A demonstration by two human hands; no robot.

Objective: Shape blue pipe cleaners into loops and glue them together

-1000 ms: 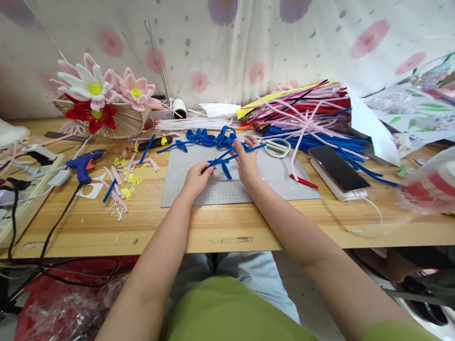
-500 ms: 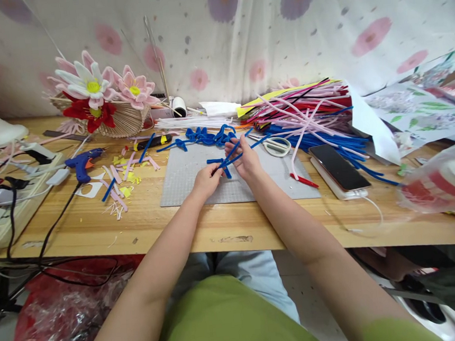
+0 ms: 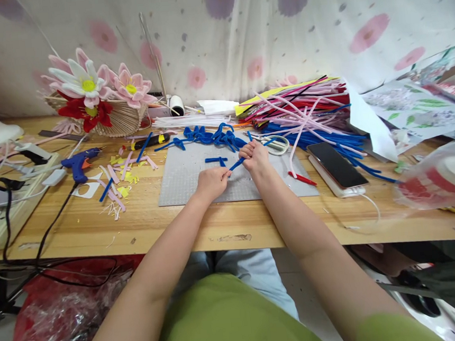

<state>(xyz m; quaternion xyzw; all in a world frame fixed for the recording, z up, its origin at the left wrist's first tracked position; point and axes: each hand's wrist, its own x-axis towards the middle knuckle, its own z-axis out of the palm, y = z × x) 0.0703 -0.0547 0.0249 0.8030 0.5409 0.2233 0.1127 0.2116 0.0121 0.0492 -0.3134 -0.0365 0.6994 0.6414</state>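
Note:
Both hands are over a grey cutting mat (image 3: 185, 187) on the wooden table. My left hand (image 3: 211, 182) and my right hand (image 3: 255, 157) pinch the two ends of a short blue pipe cleaner (image 3: 236, 164) stretched between them. Just beyond it, two short blue pieces (image 3: 215, 160) lie loose on the mat. A tangle of bent blue pipe cleaners (image 3: 210, 136) sits at the mat's far edge. White-handled scissors (image 3: 276, 144) lie right of my right hand.
A heap of pink, red and blue pipe cleaners (image 3: 310, 113) fills the right back. A phone (image 3: 336, 165) lies beside the mat. A blue glue gun (image 3: 76, 163), cut scraps and cables sit at left, a basket of fabric flowers (image 3: 98, 105) behind them.
The hands drew closer to me and lowered onto the mat. The bundle of long blue strands they held is gone; only one short piece stays between them, and two short pieces lie on the mat.

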